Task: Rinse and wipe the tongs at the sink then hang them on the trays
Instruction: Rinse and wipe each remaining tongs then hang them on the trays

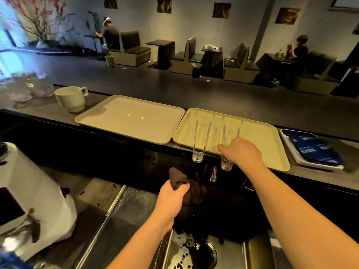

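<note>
No writing could be read anywhere. Two beige plastic trays sat side by side on the dark bench (213, 98); the left tray (130, 118) held nothing, while two clear plastic tongs hung over the near rim of the right tray (262, 136). The right hand (242, 150) grasped the right tongs (226, 164), just beside the left tongs (200, 140). The left hand (172, 199) clenched a dark brown cloth (194, 188) above the steel sink (174, 247).

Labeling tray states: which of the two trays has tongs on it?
The right tray, next to the phone. Two clear tongs hang over its near edge, the right hand on one. The left tray, by the cup, holds none.
</note>
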`<state>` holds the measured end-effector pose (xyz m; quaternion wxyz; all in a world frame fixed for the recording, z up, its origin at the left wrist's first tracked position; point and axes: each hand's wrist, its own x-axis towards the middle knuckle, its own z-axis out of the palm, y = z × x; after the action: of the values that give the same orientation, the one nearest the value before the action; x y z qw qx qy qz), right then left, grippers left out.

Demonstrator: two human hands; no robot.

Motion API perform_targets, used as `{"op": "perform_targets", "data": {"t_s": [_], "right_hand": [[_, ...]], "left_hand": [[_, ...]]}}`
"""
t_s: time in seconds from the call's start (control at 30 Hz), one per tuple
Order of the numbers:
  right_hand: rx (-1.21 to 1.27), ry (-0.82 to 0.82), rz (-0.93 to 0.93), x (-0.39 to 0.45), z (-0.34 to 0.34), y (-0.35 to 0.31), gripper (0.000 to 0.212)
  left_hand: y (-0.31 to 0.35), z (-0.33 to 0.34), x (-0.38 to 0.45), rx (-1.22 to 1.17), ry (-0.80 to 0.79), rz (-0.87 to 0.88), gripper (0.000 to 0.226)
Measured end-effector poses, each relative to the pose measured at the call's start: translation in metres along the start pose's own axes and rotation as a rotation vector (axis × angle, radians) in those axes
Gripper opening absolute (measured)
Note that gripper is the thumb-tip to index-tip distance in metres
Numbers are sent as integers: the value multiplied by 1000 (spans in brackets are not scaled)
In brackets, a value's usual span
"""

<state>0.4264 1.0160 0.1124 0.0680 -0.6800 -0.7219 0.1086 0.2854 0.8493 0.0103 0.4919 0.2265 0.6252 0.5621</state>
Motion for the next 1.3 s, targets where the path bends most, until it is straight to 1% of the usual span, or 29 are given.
{"op": "perform_targets", "data": {"t_s": [0.1,0.13,0.17,0.2,0.23,0.3,0.33,0.37,0.4,0.57,0.63,0.7,0.77,0.87,0.93,1.0,1.1,1.23,1.3], "right_hand": [[-42,35,35,2,-3,2,79],[-86,72,35,0,-4,3,87],[-125,123,21,-2,-4,4,90],[-143,181,-3,-4,-5,3,88],[-140,237,-40,-9,-6,2,80],[-81,312,-162,-23,-8,-4,51],[-32,313,-225,-33,-7,-9,37],[20,286,-275,-43,-6,-15,27],[75,233,-308,-54,-5,-22,22],[530,-182,-346,-105,27,-68,23],[640,-340,-347,-128,49,-93,18],[679,-444,-371,-151,70,-117,15],[666,-505,-422,-178,90,-141,16],[612,-573,-512,-223,122,-184,16],[555,-619,-570,-255,142,-215,16],[528,-658,-627,-287,164,-246,22],[455,-702,-690,-330,195,-283,28],[378,-758,-693,-382,240,-322,25],[317,-801,-690,-407,267,-342,18]], "left_hand": [[1,-9,2,4,13,2,19],[0,-13,3,0,22,7,20],[0,-17,3,-7,34,12,20],[-1,-22,3,-13,46,15,19],[-2,-26,2,-19,59,17,18],[-4,-36,-2,-36,84,22,13],[-4,-41,-4,-46,92,23,11],[-5,-46,-7,-60,98,20,10],[-5,-52,-10,-76,104,12,10],[-7,-94,-33,-183,146,-22,8],[-13,-124,-48,-227,210,-23,8],[-18,-155,-62,-272,269,-29,13],[-25,-187,-78,-300,333,-41,13],[-38,-245,-105,-327,433,-48,24],[-51,-288,-126,-335,493,-33,27],[-64,-330,-148,-338,569,-22,21],[-82,-380,-176,-386,679,-26,4],[-110,-438,-214,-487,743,-88,6],[-127,-471,-229,-495,782,-125,8]]}}
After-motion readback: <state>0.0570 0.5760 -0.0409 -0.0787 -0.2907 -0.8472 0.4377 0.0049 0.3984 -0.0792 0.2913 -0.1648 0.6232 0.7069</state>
